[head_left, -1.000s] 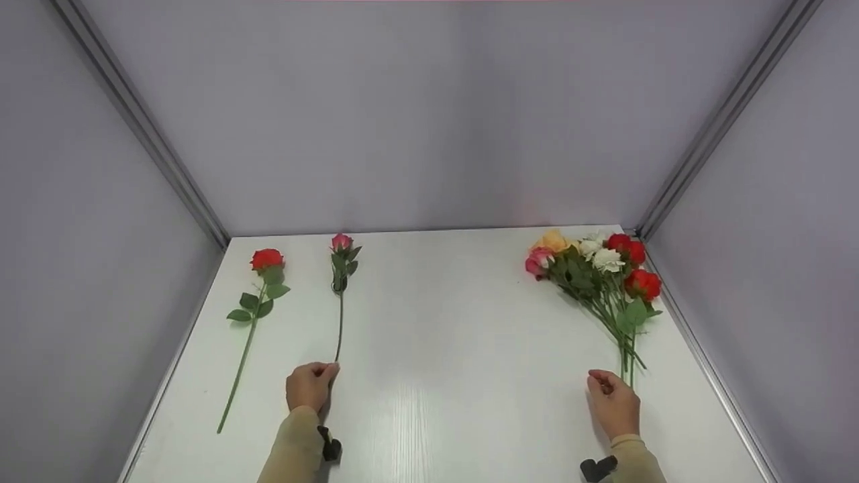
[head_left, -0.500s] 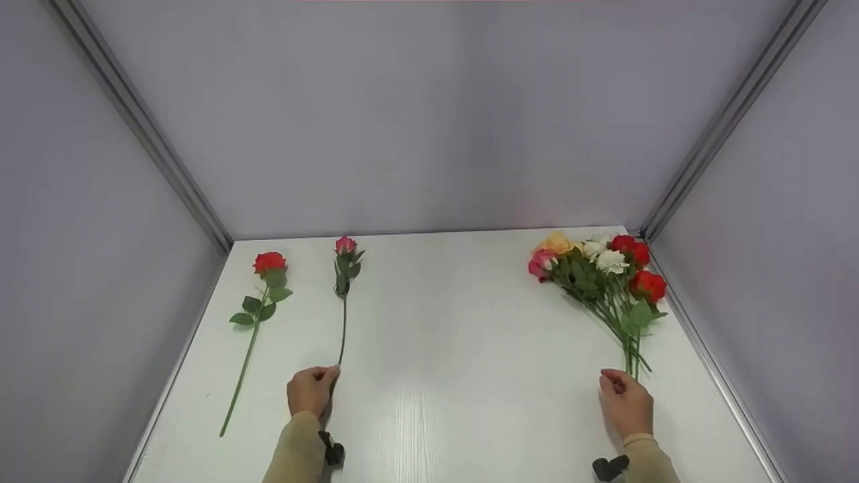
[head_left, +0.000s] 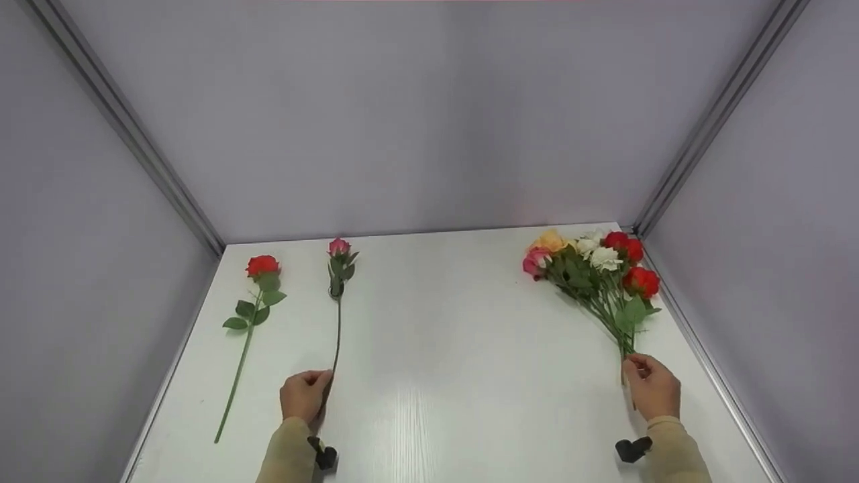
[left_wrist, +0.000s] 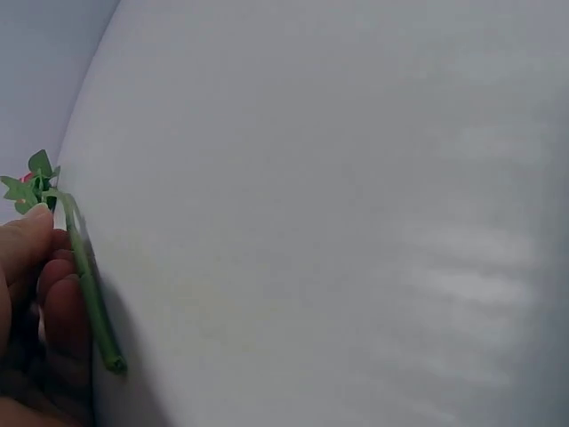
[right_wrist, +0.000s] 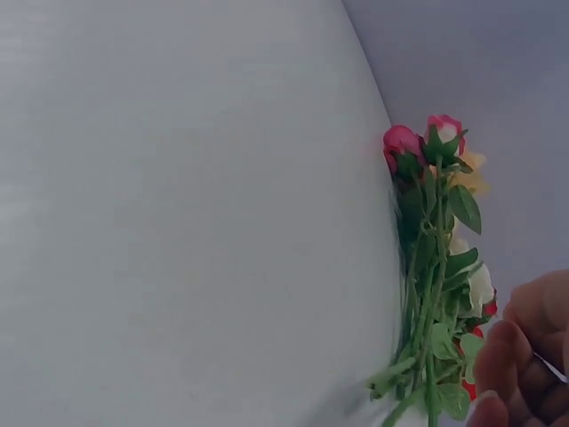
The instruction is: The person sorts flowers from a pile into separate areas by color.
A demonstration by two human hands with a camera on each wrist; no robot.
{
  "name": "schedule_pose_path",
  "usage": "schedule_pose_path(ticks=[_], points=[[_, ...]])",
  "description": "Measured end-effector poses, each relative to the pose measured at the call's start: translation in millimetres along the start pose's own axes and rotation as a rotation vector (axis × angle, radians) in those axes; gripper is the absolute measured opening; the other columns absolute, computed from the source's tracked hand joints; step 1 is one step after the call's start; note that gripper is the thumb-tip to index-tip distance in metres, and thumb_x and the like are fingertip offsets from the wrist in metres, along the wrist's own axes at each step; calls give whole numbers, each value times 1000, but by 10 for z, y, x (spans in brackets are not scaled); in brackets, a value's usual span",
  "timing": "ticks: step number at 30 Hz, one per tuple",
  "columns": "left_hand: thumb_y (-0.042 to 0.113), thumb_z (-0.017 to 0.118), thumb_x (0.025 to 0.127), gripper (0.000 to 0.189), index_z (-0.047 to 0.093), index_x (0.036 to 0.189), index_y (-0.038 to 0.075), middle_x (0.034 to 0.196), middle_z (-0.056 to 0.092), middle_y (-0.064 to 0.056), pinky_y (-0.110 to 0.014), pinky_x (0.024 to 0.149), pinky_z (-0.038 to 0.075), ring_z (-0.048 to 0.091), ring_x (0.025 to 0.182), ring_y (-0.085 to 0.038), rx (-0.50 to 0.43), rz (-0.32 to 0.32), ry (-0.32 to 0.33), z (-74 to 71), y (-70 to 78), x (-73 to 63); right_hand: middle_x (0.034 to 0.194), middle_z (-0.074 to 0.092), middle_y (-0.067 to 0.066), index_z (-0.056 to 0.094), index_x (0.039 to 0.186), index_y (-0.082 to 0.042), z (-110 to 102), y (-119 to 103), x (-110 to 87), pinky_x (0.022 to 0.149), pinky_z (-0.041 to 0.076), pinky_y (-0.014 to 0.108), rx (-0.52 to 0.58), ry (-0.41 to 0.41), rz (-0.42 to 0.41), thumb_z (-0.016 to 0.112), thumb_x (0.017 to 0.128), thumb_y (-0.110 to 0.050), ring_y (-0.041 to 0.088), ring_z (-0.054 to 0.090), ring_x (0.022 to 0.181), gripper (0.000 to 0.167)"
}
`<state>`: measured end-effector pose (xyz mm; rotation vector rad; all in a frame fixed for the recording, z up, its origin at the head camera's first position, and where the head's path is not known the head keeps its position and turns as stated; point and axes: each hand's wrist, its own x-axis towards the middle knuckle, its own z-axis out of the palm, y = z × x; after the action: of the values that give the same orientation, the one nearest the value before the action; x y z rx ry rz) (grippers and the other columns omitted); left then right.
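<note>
My left hand (head_left: 303,394) pinches the lower stem of a pink rose (head_left: 339,247) between thumb and fingertips, left of the middle. The left wrist view shows its green stem (left_wrist: 96,307) running beside the curled fingers, cut end toward me. At the right, my right hand (head_left: 656,389) is beside the lower stems of a bunch of flowers (head_left: 590,265), fingertips right at them in the head view. The right wrist view shows these fingers (right_wrist: 502,365) loosely bent, with the stems (right_wrist: 427,311) to their left. Red, pink, white and yellow blooms make up the bunch.
A single red rose (head_left: 263,266) with a long green stem lies far left on the white table (head_left: 463,335). Grey panels with metal corner strips (head_left: 725,114) stand behind and at both sides. Dark wrist cameras (head_left: 633,449) sit on the sleeves.
My right hand has moved right, from over the stem ends to their right side, so the ends now show. My left hand stays at the pink rose's stem. The view shifts slightly.
</note>
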<state>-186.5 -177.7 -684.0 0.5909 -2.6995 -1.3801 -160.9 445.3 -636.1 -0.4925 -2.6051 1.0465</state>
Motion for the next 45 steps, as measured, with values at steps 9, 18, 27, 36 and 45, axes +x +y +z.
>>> schedule_pose_path(ticks=[9,18,27,36,45], points=[[26,62,94,26,72,102,3,87,67,-6,-29,66,48,61,78,-18,-78,12,1,-169,129,-97,94,66,11,67,112,-3,-196,92,357,65,45,31,-106,-10,-60,59,95,-25,24,59,83,29],[22,64,94,21,72,98,3,82,67,-6,-27,63,48,60,72,-16,-89,123,15,-135,330,-236,101,65,18,65,114,0,-193,113,613,77,46,50,-189,-110,-115,60,94,-22,35,60,91,30],[21,63,94,20,71,100,3,85,67,-10,-27,63,50,62,72,-15,-148,161,-68,16,511,-348,111,62,27,63,118,3,-116,116,724,82,45,57,-285,-253,-107,63,93,-33,44,57,100,44],[19,64,94,18,71,98,4,82,65,-3,-26,63,52,62,71,-14,-156,197,-104,184,508,-411,94,66,21,63,110,4,15,111,757,69,49,52,-369,-282,-149,69,89,-19,34,63,79,31],[18,63,94,18,71,98,2,79,65,-4,-25,60,50,61,68,-13,-140,221,-97,193,470,-402,98,66,26,61,106,5,66,129,766,72,49,54,-396,-295,-120,61,92,-11,44,63,85,21]])
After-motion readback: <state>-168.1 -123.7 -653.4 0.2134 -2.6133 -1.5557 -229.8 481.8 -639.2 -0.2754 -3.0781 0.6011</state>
